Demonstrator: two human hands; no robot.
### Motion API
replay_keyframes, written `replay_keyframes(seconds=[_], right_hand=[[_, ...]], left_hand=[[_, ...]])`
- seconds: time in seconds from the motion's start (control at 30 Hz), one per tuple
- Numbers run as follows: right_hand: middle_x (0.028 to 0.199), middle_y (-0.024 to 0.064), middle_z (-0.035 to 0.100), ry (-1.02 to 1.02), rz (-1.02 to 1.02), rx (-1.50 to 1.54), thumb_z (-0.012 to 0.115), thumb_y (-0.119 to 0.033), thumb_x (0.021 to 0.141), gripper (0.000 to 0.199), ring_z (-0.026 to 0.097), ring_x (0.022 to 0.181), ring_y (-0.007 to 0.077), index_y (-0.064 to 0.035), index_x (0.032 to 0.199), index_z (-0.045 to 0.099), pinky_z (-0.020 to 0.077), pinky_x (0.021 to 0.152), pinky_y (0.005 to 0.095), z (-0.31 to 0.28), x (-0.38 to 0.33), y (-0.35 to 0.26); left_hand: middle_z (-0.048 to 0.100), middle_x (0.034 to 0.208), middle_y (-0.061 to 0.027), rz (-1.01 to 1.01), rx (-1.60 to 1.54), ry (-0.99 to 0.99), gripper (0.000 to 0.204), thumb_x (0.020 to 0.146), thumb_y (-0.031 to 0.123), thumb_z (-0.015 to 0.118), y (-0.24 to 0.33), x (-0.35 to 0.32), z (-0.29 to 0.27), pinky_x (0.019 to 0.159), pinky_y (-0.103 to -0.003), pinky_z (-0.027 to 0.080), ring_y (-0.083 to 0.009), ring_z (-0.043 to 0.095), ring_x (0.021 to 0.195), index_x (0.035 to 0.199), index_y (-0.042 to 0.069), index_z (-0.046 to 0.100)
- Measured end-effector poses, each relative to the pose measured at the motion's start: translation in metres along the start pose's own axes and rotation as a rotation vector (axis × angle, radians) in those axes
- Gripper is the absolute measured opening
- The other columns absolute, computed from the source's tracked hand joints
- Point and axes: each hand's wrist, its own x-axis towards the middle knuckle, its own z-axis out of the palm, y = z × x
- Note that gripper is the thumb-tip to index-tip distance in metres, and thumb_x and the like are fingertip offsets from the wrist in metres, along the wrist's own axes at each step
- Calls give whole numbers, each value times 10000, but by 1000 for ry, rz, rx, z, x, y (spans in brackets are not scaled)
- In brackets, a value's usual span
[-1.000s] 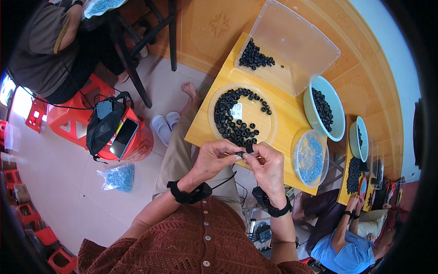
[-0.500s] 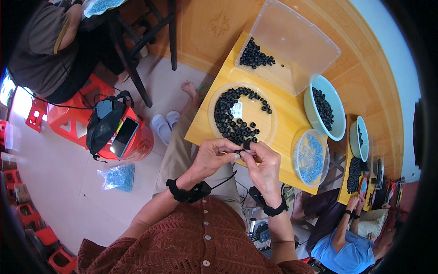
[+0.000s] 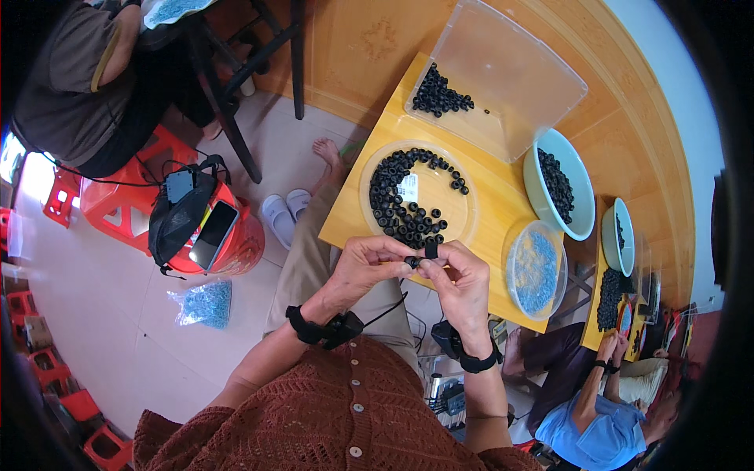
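Observation:
In front of me, at the near edge of the table, my left hand (image 3: 363, 269) pinches a small black ring-like part (image 3: 411, 262) between thumb and fingers. My right hand (image 3: 460, 286) meets it from the other side, thumb and forefinger pressed together by the part; whatever they hold is too small to make out. A black band (image 3: 431, 249) wraps a finger of the right hand. Just beyond both hands lies a round clear tray (image 3: 457, 216) with many similar black parts (image 3: 385, 188) and a white label. To the right, a round clear dish (image 3: 536, 271) holds small pale-blue pieces.
A clear plastic box (image 3: 518, 94) with black parts and a light-green bowl (image 3: 583, 196) of them stand on the yellow table (image 3: 345, 216). At left are a red stool (image 3: 247, 243) bearing a phone and bag, and a bag of blue pieces (image 3: 206, 304). Co-workers sit left and right.
My right hand has shifted slightly right, and the fingertips have parted a little, so the black part in my left fingers shows more. The trays and bowls stay put.

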Motion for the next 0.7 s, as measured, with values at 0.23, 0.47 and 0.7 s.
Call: replay_keyframes(seconds=[0.23, 0.47, 0.7], right_hand=[[751, 86, 566, 17, -169, -369, 601, 78, 734, 108, 587, 664, 138, 54, 839, 607, 491, 583, 230, 3, -1, -16], [730, 136, 561, 111, -181, -305, 623, 55, 704, 95, 569, 603, 242, 61, 785, 573, 445, 532, 289, 4, -1, -31], [721, 138, 561, 67, -259, -415, 625, 62, 694, 103, 568, 611, 254, 56, 786, 579, 447, 550, 294, 10, -1, -36]], left_hand=[[631, 937, -93, -1, -24, -9, 194, 789, -21, 599, -1, -1, -1, 777, -262, 498, -148, 610, 859, 982, -11, 591], [632, 905, -112, -42, -256, -18, 197, 792, 4, 603, -7, -3, -3, 747, -274, 514, -172, 624, 823, 987, -8, 582], [618, 954, -99, -12, -277, -78, 212, 809, 20, 590, -5, -5, -7, 786, -273, 504, -170, 617, 861, 1019, -1, 571]])
